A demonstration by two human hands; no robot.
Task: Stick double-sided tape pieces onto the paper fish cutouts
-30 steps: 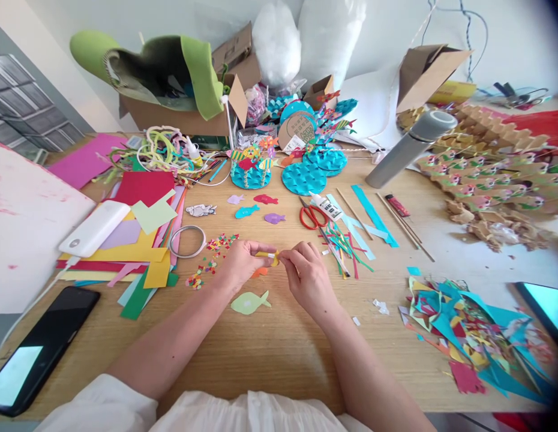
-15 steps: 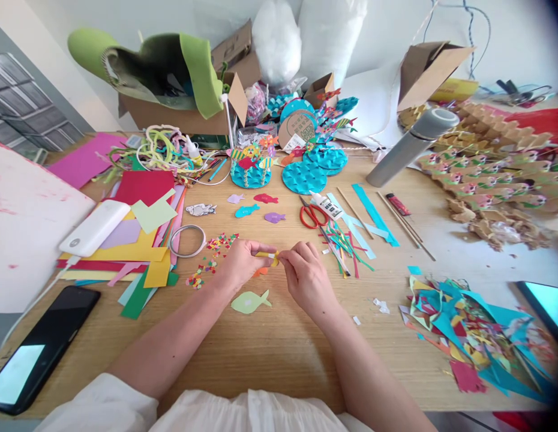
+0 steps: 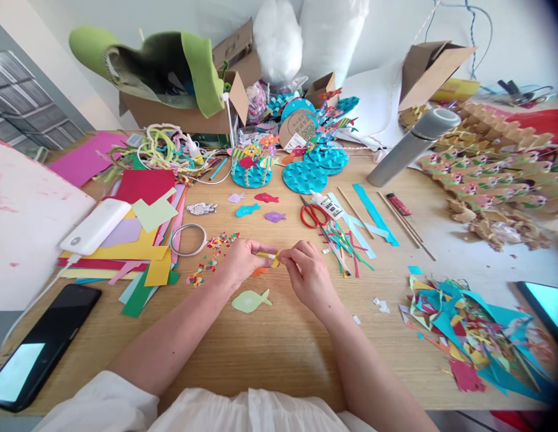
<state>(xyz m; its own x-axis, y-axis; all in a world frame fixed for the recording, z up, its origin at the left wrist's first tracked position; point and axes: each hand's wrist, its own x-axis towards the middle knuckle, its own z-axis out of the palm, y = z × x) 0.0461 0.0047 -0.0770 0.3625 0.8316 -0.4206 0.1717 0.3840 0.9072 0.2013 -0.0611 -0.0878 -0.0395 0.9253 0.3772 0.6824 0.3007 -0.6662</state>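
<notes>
My left hand (image 3: 243, 258) pinches a small yellow paper piece (image 3: 274, 262) with a white patch on it, probably a paper fish like the others. The fingers of my right hand (image 3: 308, 270) are pinched together at its right end; what is between them is too small to make out. Below my hands a light green paper fish (image 3: 251, 301) lies flat with a pale patch in its middle. An orange paper piece (image 3: 260, 272) is partly hidden behind my left fingers. Beyond, small paper fish lie in purple (image 3: 275, 216), blue (image 3: 247, 210) and red (image 3: 266, 198).
Red-handled scissors (image 3: 312, 216), a white glue bottle (image 3: 332, 206) and thin paper strips (image 3: 346, 246) lie right of centre. Paper scraps (image 3: 472, 330) are heaped at right. Coloured sheets (image 3: 144, 186), a tape roll (image 3: 188, 240) and a phone (image 3: 45, 348) are left. A grey flask (image 3: 409, 150) stands behind.
Both hands stay almost in place around the yellow paper piece. My right fingertips have shifted very slightly; the other things lie as before.
</notes>
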